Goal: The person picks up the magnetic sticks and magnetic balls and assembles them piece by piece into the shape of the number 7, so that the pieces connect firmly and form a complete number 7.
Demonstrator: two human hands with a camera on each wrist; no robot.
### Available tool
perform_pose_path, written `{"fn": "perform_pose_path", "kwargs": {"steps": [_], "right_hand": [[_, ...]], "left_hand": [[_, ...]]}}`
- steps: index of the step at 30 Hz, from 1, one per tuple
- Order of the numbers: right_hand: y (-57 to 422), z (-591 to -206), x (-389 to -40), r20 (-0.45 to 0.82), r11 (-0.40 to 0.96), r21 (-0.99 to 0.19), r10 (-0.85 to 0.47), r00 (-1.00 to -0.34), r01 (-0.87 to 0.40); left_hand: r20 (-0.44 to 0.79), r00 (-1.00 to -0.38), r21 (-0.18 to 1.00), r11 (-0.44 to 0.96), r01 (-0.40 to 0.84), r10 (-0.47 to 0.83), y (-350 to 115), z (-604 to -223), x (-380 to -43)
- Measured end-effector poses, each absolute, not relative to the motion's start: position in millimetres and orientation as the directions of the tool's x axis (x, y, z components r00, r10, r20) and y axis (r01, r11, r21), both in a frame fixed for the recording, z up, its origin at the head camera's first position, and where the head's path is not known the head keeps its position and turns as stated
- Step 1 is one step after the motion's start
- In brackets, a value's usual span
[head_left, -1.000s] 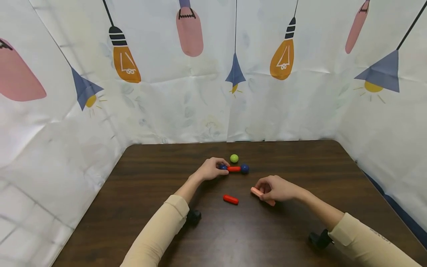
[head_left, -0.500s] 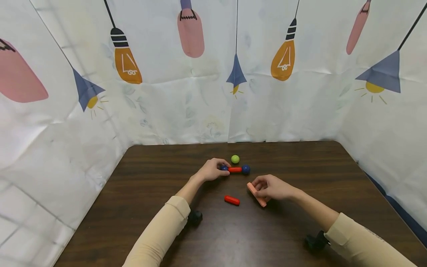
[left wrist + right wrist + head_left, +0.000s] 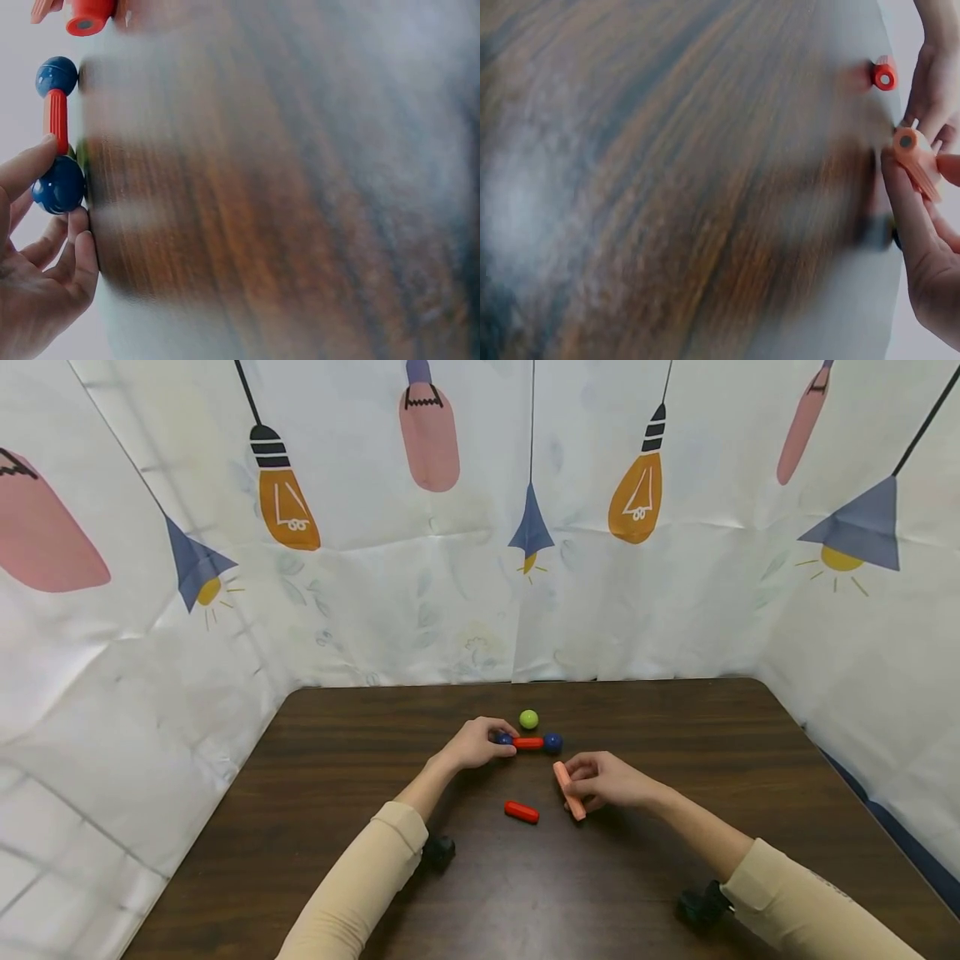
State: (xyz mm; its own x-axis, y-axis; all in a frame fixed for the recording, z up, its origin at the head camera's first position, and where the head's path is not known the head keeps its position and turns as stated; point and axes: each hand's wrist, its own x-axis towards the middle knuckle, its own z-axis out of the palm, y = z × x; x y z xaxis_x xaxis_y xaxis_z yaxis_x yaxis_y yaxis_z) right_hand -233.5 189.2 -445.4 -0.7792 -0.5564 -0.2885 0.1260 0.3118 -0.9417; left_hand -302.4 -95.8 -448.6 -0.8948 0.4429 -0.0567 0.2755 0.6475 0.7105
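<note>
My left hand [image 3: 474, 743] pinches a blue ball [image 3: 58, 185] between thumb and fingers. That ball is joined to one end of a red magnetic rod [image 3: 528, 743], and a second blue ball [image 3: 552, 743] sits at the rod's other end. My right hand [image 3: 611, 779] holds a salmon magnetic rod [image 3: 567, 789], tilted; a round grey spot shows on its end in the right wrist view. Between the two hands, nearer to me, lies a loose red magnetic rod [image 3: 522, 812]. Just behind the joined pieces is a green ball [image 3: 528, 719].
Everything is on a dark wooden table [image 3: 360, 727] with rounded far corners. Beyond its far edge hangs a white curtain [image 3: 420, 610] printed with lamps and bulbs. Black devices [image 3: 438, 852] are worn near the sleeve cuffs.
The right hand has shifted slightly left with the salmon rod, which has turned to point more away from me. The left hand stays on the blue ball.
</note>
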Motion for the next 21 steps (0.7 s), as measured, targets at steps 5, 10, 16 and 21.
{"fn": "perform_pose_path", "kwargs": {"steps": [5,10,16,21], "right_hand": [[188.9,-449.0,-236.8,-0.278,0.254,-0.954,-0.553,-0.785,0.159],[187.5,-450.3,-238.0,-0.287,0.246,-0.952,-0.523,-0.803,0.181],[182.2,-452.7,-236.4,-0.294,0.221,-0.953,-0.512,-0.807,0.207],[178.3,-454.0,-235.7,-0.301,0.198,-0.953,-0.497,-0.814,0.231]], "left_hand": [[-0.059,-0.895,0.709,0.65,0.274,0.442,-95.4,-447.9,-302.2],[-0.053,-0.893,0.704,0.651,0.284,0.448,-94.5,-448.1,-302.4],[-0.06,-0.893,0.703,0.654,0.28,0.446,-95.6,-449.0,-302.0],[-0.052,-0.896,0.706,0.651,0.279,0.441,-96.7,-449.0,-300.4]]}}
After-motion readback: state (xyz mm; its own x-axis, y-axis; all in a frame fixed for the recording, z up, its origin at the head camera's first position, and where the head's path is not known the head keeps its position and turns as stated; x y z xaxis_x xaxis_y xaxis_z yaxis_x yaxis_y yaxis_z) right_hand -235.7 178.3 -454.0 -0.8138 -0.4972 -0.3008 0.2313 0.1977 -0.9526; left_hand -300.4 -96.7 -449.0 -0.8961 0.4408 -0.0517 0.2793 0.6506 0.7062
